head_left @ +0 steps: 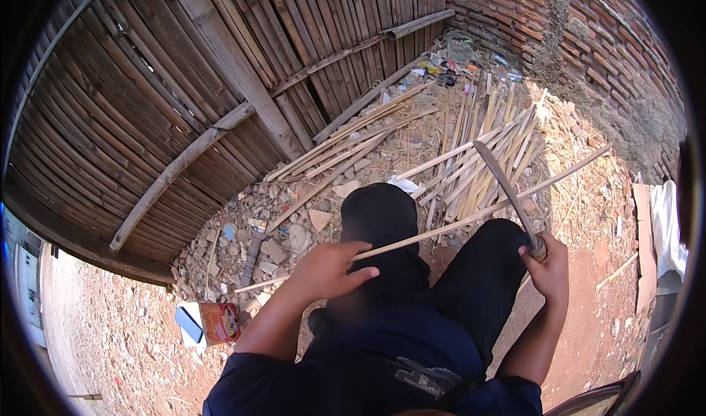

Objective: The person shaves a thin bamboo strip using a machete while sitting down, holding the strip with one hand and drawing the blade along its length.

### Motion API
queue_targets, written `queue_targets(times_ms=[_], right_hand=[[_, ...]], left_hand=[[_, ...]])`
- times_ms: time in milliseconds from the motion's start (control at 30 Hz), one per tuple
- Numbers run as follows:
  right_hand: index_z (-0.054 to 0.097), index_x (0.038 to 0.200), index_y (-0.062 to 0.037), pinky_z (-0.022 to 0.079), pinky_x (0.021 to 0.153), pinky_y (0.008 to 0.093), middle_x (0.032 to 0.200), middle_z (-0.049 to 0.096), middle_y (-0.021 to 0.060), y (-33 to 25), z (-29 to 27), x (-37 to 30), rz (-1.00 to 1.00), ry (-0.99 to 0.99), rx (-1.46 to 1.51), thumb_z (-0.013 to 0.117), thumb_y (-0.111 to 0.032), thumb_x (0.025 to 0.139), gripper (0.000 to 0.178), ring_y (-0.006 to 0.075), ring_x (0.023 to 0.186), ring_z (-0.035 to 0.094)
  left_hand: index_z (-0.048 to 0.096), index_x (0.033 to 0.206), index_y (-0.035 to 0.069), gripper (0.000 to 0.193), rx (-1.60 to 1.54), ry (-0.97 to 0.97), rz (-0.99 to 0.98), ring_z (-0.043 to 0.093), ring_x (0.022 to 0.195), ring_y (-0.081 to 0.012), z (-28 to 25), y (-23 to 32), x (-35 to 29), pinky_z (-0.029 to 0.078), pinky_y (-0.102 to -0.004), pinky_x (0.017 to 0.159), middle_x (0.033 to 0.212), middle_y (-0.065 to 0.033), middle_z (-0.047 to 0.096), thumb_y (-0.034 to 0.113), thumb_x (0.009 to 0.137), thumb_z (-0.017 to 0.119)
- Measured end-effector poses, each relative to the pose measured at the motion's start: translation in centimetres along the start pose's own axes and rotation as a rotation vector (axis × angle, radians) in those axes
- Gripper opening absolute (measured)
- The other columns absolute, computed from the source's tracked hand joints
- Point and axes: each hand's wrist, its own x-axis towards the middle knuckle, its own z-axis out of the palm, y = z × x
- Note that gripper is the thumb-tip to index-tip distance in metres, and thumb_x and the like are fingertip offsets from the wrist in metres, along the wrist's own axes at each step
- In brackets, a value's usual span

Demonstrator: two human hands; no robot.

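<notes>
My left hand (327, 270) is around a long, thin bamboo strip (430, 233), which passes between its thumb and forefinger. The strip runs across my black-trousered knees, from the lower left up to the far right. In my right hand (548, 270) is the handle of a sickle (506, 184), my fingers wrapped round it. Its dark curved blade points up and to the left, crossing over the strip in the picture; whether they touch I cannot tell. Just beyond my knees lies a pile of pale split bamboo strips (478, 173).
A bamboo-slat wall (213, 55) stands at the left, a brick wall (588, 41) at the far right. Rubble (276, 250) and more strips (360, 147) line the slat wall's foot. A box (219, 323) with a dark flat phone-like object (189, 323) sits at left. White cloth (666, 228) hangs at right.
</notes>
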Motion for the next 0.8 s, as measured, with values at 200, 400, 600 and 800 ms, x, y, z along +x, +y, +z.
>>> queue_targets(times_ms=[200,400,600,800], right_hand=[[0.070,0.095,-0.0018,0.052,0.072,0.0453,0.081,0.069,0.0197,-2.6,2.9,-1.0,-0.225,-0.206,-0.157,0.085,-0.017,0.078,0.027,0.0392,0.079,0.068],[0.070,0.095,-0.0008,0.052,0.070,0.0456,0.080,0.069,0.0203,-0.6,1.7,-0.1,-0.146,-0.089,-0.172,0.086,-0.015,0.077,0.028,0.0396,0.078,0.068],[0.068,0.094,-0.0004,0.052,0.071,0.0473,0.080,0.068,0.0212,-1.4,2.1,-0.5,-0.070,-0.093,-0.141,0.085,-0.017,0.078,0.029,0.0429,0.080,0.067],[0.069,0.091,-0.0024,0.052,0.073,0.0485,0.084,0.069,0.0206,-2.4,3.9,-1.2,-0.277,-0.300,-0.152,0.086,-0.021,0.077,0.029,0.0452,0.085,0.067]], left_hand=[[0.068,0.132,0.006,0.061,-0.012,-0.031,-0.003,0.070,0.077,-0.0341,1.6,0.7,0.1,0.055,-0.0450,0.072,0.078,-0.0144,0.068,0.051,0.092,0.074],[0.069,0.133,0.008,0.062,0.087,0.059,-0.014,0.072,0.075,-0.0329,1.2,-0.5,-0.6,0.056,-0.0434,0.073,0.077,-0.0125,0.069,0.053,0.091,0.075],[0.069,0.134,0.009,0.062,0.085,0.118,-0.018,0.073,0.077,-0.0328,2.3,0.1,-0.7,0.056,-0.0435,0.074,0.078,-0.0126,0.070,0.053,0.090,0.075],[0.068,0.135,0.010,0.062,0.108,0.100,0.015,0.072,0.079,-0.0340,3.2,0.1,0.0,0.056,-0.0450,0.074,0.079,-0.0133,0.070,0.052,0.090,0.076]])
